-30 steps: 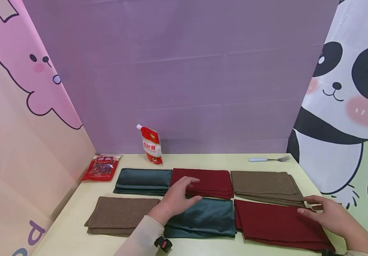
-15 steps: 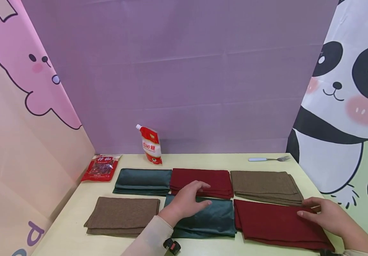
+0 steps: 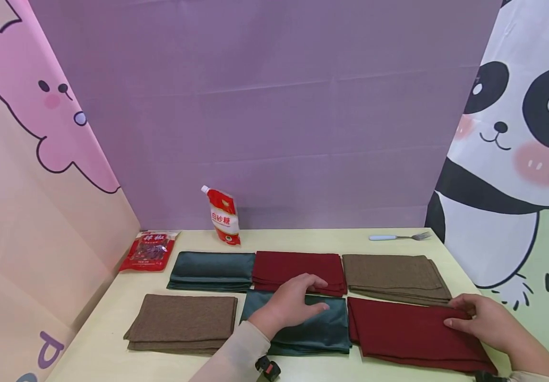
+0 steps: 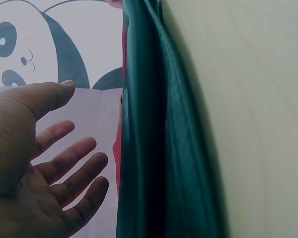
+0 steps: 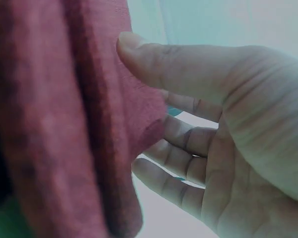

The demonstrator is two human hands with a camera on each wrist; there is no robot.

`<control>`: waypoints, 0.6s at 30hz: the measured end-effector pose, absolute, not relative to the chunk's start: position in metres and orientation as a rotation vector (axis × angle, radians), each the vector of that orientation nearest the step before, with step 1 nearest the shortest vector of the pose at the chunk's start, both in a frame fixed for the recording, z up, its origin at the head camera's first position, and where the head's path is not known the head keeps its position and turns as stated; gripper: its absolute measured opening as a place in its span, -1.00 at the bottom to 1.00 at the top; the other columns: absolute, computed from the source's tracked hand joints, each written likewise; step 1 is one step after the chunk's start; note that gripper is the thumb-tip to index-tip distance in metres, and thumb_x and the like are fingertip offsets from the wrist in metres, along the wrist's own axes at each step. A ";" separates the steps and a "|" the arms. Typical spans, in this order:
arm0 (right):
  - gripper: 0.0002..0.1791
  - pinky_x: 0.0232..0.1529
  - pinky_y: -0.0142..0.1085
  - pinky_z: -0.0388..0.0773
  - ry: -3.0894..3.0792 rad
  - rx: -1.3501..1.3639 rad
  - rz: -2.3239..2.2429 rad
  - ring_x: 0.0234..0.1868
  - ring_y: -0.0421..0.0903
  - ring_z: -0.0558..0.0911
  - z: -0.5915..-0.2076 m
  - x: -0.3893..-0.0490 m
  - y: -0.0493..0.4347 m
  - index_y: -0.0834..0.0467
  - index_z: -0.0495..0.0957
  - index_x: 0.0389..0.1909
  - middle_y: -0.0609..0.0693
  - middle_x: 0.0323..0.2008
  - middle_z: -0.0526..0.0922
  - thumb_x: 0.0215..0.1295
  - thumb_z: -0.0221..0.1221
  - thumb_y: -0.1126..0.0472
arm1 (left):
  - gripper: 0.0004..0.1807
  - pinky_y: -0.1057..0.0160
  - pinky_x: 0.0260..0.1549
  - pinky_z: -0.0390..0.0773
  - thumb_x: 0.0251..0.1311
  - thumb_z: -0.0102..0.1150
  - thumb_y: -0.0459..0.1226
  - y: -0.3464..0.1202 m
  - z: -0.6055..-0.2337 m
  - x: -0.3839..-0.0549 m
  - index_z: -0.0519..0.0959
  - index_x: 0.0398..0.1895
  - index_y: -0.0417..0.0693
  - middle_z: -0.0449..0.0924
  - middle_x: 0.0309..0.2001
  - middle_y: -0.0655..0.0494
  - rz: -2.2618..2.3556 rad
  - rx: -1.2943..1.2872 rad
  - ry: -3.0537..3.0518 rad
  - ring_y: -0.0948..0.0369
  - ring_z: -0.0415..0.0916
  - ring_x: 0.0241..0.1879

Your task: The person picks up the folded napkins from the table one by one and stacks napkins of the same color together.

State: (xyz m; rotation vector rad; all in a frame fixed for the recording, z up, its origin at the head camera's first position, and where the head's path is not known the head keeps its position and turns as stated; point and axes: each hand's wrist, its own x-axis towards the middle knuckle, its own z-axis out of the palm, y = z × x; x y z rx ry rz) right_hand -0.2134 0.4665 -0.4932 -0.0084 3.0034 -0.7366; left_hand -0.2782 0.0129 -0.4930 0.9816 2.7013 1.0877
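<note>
Six folded cloths lie in two rows on the table. In the head view my left hand (image 3: 291, 302) hovers over the front middle teal cloth (image 3: 322, 331), fingers spread and holding nothing. The left wrist view shows that palm bare beside the layered teal edge (image 4: 174, 148). My right hand (image 3: 482, 321) is at the right end of the front red cloth (image 3: 413, 331). In the right wrist view its thumb lies against the red cloth (image 5: 99, 99), with loosely bent fingers at the edge; some fingertips are hidden. Behind these lies another red cloth (image 3: 298, 265).
A brown cloth (image 3: 183, 321) lies front left, a teal cloth (image 3: 212, 268) back left and a brown cloth (image 3: 391, 273) back right. Farther back are a red snack-like packet (image 3: 150, 252), an upright spouted pouch (image 3: 224, 217) and a fork (image 3: 399, 237). Printed curtains enclose the table.
My left hand has moved right and slightly nearer, from the left edge of the teal cloth to over its middle. My right hand has barely shifted at the red cloth. The cloths stay in place.
</note>
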 end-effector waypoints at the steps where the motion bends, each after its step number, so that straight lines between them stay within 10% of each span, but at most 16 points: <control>1: -0.44 -0.18 -0.02 0.62 2.993 -0.016 -0.742 -0.21 -0.01 0.67 -0.493 -0.214 0.465 0.35 0.65 -0.03 0.07 -0.21 0.73 0.15 0.54 0.02 | -0.45 0.28 0.10 0.59 0.28 0.46 0.02 0.015 -0.494 -0.278 0.56 0.32 0.27 0.57 0.17 0.38 1.085 0.977 2.702 0.35 0.50 0.14; 18: -0.83 -0.34 -0.26 0.51 3.071 -0.105 -0.811 -0.34 -0.21 0.53 -0.492 -0.207 0.459 0.10 0.74 -0.21 -0.07 -0.30 0.66 0.20 0.48 0.28 | -0.49 0.34 0.10 0.56 0.31 0.42 0.05 0.048 -0.498 -0.270 0.59 0.29 0.26 0.60 0.16 0.42 0.977 1.033 2.692 0.39 0.51 0.14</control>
